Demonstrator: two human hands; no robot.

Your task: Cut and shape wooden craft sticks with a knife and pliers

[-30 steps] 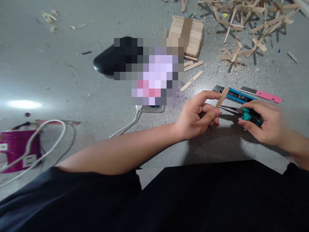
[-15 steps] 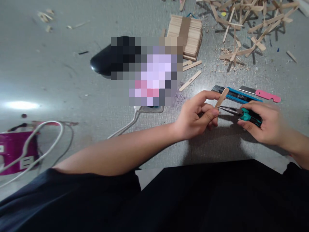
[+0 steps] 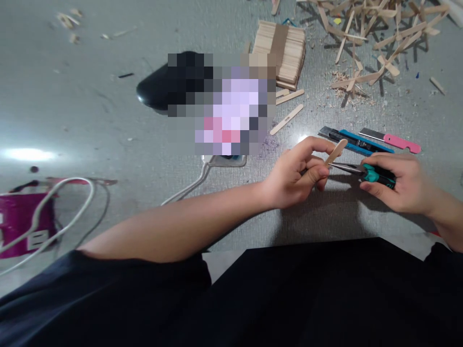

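Between the thumb and fingers of my left hand (image 3: pixel 294 173) is a wooden craft stick (image 3: pixel 336 152), tilted with its rounded end up and to the right. My right hand (image 3: pixel 405 183) grips needle-nose pliers (image 3: pixel 374 174) by their green and black handles. The metal jaws point left and meet the stick close to my left thumb; whether they clamp it I cannot tell. Just beyond my hands lie a blue utility knife (image 3: pixel 365 143) and a pink-handled knife (image 3: pixel 401 142).
A banded bundle of craft sticks (image 3: pixel 278 53) lies ahead, with a loose stick (image 3: pixel 287 119) nearer me. At the far right stands a structure of joined sticks (image 3: pixel 383 38). A black rounded object (image 3: pixel 155 91), a white cable (image 3: pixel 184 185) and a purple packet (image 3: pixel 25 224) are leftward.
The stick has tipped slightly down and to the right in my left hand. The pliers stay at the stick, my right hand shifting only a little.
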